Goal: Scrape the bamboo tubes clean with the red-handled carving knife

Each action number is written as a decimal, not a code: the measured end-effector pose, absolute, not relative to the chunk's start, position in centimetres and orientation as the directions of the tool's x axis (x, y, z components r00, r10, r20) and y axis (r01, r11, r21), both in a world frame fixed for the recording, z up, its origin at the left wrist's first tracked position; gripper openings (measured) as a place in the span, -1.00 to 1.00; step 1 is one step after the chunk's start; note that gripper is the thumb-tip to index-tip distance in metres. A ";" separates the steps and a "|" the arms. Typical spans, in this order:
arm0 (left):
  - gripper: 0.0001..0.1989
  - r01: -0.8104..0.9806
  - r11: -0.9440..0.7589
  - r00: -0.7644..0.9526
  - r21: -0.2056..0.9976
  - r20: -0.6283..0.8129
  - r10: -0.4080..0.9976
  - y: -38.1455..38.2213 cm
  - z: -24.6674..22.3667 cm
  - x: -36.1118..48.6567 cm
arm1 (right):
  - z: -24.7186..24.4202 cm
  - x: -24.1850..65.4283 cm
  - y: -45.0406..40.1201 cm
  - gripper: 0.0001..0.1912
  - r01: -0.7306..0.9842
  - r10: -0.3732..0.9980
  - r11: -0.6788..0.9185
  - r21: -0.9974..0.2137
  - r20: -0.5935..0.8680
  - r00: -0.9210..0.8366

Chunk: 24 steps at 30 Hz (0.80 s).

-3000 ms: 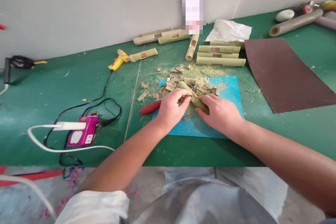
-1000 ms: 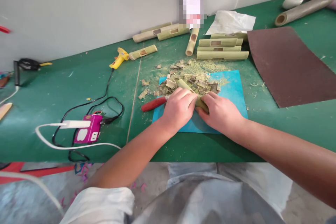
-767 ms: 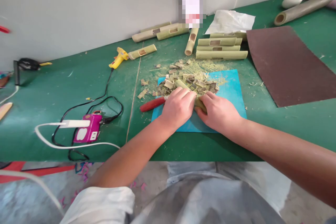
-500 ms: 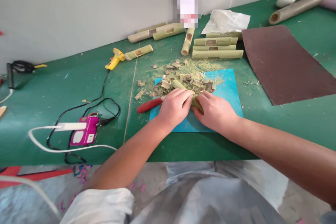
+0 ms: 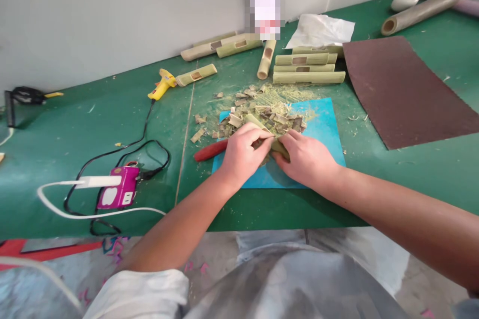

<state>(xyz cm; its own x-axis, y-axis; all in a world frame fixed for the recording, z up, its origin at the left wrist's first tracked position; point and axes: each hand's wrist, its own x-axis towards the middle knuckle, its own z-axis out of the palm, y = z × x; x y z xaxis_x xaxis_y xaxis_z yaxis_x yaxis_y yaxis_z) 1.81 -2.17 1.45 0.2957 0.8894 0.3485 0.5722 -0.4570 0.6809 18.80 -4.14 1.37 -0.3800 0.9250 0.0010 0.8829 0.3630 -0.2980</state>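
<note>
A green bamboo tube (image 5: 255, 120) lies aslant on a blue mat (image 5: 318, 152), partly covered by both hands. My right hand (image 5: 307, 155) is closed around its near end. Over the tube's middle, my left hand (image 5: 245, 153) is closed in a pinch of thumb and forefinger; whatever is between the fingertips is too small to make out. A tool's red handle (image 5: 210, 151) sticks out to the left from beside my left hand, its other end hidden. Bamboo chips (image 5: 277, 113) and sawdust surround the tube's far end.
Bamboo tubes with cut openings (image 5: 309, 78) lie behind the mat. A yellow glue gun (image 5: 162, 85) with a black cord stands at the left, near a magenta power adapter (image 5: 119, 187). At the right lies a brown sheet (image 5: 407, 92); white paper (image 5: 322, 30) rests at the back.
My left hand has shifted slightly left and its fingers have bent into a tighter pinch. My right hand keeps its hold on the bamboo tube. The view has moved slightly.
</note>
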 end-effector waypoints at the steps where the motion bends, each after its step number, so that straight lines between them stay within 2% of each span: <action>1: -0.91 0.580 -0.492 0.307 0.649 0.385 0.870 -2.1 1.4 1.8 | 1.3 18.8 -4.1 -0.78 0.881 0.924 0.366 -0.299 0.006 -0.382; 6: -0.88 0.613 -0.575 0.360 0.542 0.456 0.814 -1.8 1.0 1.9 | 1.3 18.7 -4.0 -0.77 0.880 0.924 0.365 -0.303 0.006 -0.382; 10: -0.83 0.639 -0.594 0.391 0.489 0.459 0.798 -2.1 1.3 2.0 | 1.3 18.8 -4.0 -0.77 0.876 0.927 0.358 -0.323 0.012 -0.375; 20: -0.86 0.640 -0.550 0.345 0.536 0.439 0.829 -2.2 1.1 2.3 | 1.2 18.5 -4.1 -0.76 0.872 0.918 0.385 -0.303 0.027 -0.396; 24: -0.87 0.629 -0.559 0.367 0.540 0.427 0.827 -2.1 1.1 2.4 | 1.0 18.6 -4.0 -0.79 0.871 0.928 0.361 -0.333 0.033 -0.372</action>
<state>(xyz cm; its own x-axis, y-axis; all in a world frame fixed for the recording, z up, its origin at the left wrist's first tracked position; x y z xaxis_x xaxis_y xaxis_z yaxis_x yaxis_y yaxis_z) 2.42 -2.06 1.14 0.3673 0.8265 0.4266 0.6293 -0.5585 0.5404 18.59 -4.00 1.00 -0.3720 0.9277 0.0326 0.8712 0.3610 -0.3326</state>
